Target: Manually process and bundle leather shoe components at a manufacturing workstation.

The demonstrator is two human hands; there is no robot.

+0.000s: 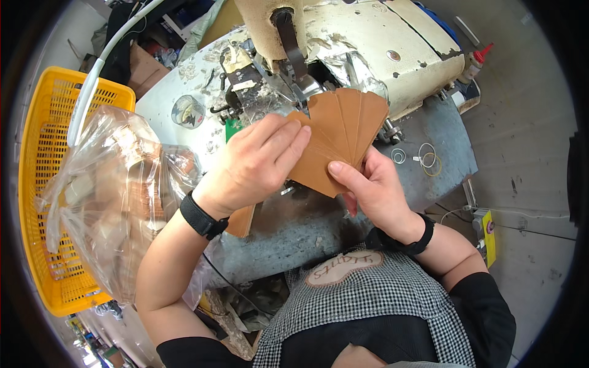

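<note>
Several thin, flat tan pieces, leather-like (pixel 346 132), are spread into a fan in front of me. My right hand (pixel 381 189) grips the fan near its lower right corner, thumb on top and fingers underneath. At the fan's left edge, my left hand (pixel 254 159) has its fingers pressed together on the pieces; its thumb is hidden. Beneath my left wrist, more tan pieces (pixel 242 222) lie at the table's near edge. Just beyond the fan stands a worn cream-coloured machine (pixel 405 43), its metal working parts partly covered by the pieces.
A yellow plastic basket (pixel 38 184) stands at the left, with a clear plastic bag (pixel 119 214) of tan pieces against it. Scraps and a clear cup (pixel 188 111) lie on the metal table (pixel 270 245). Thin rings (pixel 427 156) and a red-tipped bottle (pixel 473 66) are at the right.
</note>
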